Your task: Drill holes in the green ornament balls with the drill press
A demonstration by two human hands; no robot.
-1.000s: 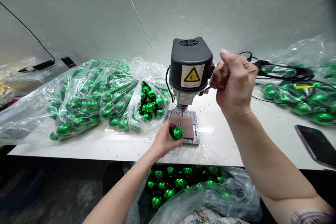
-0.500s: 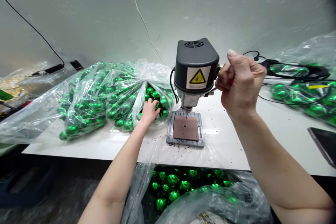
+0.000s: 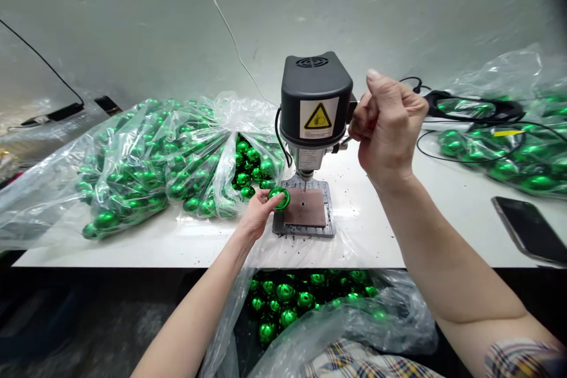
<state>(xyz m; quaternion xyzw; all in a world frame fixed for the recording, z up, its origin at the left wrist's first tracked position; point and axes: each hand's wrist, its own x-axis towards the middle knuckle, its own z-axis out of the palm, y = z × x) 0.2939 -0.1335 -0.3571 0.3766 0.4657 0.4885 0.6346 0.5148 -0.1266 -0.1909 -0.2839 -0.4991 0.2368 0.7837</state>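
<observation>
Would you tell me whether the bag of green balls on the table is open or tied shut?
Open: the bag gapes at its right end, baring green balls beside the left hand.

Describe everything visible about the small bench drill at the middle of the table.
The bench drill stands upright at the white table's middle. Its dark plastic head has a top vent and a yellow warning sticker. Below, a metal chuck holds a thin bit above a brown plate with one hole, set on a grey base. The right hand grips its side lever; the left hand holds a green ball at the base's left edge.
</observation>
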